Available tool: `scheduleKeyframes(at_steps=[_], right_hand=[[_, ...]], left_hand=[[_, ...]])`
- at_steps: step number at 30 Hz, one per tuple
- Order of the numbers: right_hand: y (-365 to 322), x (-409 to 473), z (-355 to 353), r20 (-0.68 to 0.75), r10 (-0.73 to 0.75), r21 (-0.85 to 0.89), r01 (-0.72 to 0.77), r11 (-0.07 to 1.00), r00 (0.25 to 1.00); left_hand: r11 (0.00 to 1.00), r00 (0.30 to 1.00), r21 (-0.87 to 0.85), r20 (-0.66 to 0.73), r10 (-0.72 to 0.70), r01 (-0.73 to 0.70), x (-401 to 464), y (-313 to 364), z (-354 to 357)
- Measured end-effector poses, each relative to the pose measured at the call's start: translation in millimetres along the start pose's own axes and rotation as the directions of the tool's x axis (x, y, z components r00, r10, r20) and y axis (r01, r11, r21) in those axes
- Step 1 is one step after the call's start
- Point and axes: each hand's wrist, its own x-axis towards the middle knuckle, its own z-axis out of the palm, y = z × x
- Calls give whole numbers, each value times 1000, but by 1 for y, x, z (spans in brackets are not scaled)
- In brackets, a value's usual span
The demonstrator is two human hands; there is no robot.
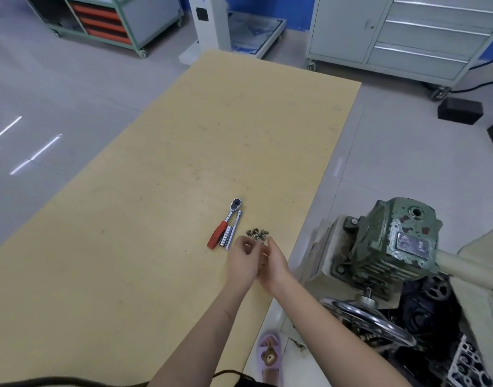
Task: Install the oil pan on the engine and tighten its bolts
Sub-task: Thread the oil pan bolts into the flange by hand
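Gathering bolts (257, 234) off the board (156, 163), my left hand (243, 261) pinches one (I think); right hand (276, 261) relaxed, spread. Ratchet (225, 224) untouched; no oil pan visible, installation remains.

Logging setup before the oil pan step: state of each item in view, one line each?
bolts: loose in a small pile on the board, just beyond the fingertips
ratchet: lying flat, untouched
socket extension: lying beside the ratchet, not attached
left hand: at the bolts, grip unclear
right hand: at the bolts, grip unclear
handwheel: on the green gearbox, untouched
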Motion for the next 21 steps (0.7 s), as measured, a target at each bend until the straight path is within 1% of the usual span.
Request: scheduleKeyframes(at_steps=[2, 3, 5, 7, 8, 10, 11, 13, 14, 15, 17, 19, 20, 21], right_hand=[[-1, -1, 3, 55, 56, 140, -64, 988, 997], [-2, -1, 2, 61, 58, 162, -67, 984, 996], [-7, 0, -1, 47, 44, 153, -51, 987, 998], [-12, 1, -3, 47, 28, 175, -36, 984, 998], [-14, 1, -3, 60, 27, 189, -38, 981, 998], [-18, -1, -2, 89, 27, 195, -44, 980, 996], [-19, 0, -1, 84, 23, 192, -38, 981, 996], [-21, 3, -4, 21, 5, 189, -9, 982, 1000], [-21, 5, -7, -30, -8, 174, 13, 985, 1000], [-22, 7, -11, -88, -34, 119, 44, 992, 996], [-23, 12, -20, -174, -126, -115, 107, 988, 977], [-21, 15, -25, -184, -212, -341, 140, 929, 960], [-19, 16, -25, -178, -233, -399, 146, 905, 956], [-17, 18, -25, -178, -234, -416, 142, 898, 956]], left_hand=[[976, 990, 172, 69, 121, -132, -3, 6, 4], [958, 982, 226, 109, 154, -175, -2, 9, 4], [917, 962, 315, 194, 191, -245, -1, 16, 2], [895, 947, 344, 246, 207, -285, 0, 22, -3], [899, 947, 330, 241, 213, -287, 1, 24, -5], [932, 963, 262, 169, 212, -251, 4, 26, -10], [946, 973, 231, 105, 206, -226, 7, 25, -13], [960, 982, 223, -37, 184, -171, 16, 17, -17], [958, 983, 248, -81, 166, -142, 20, 12, -20], [954, 986, 280, -96, 139, -107, 24, 5, -22], [940, 997, 338, -51, 53, -32, 27, -11, -22], [921, 1000, 388, 13, 12, -16, 25, -24, -18], [919, 999, 392, 35, 22, -34, 23, -28, -16], [920, 998, 388, 51, 39, -56, 23, -31, -13]])
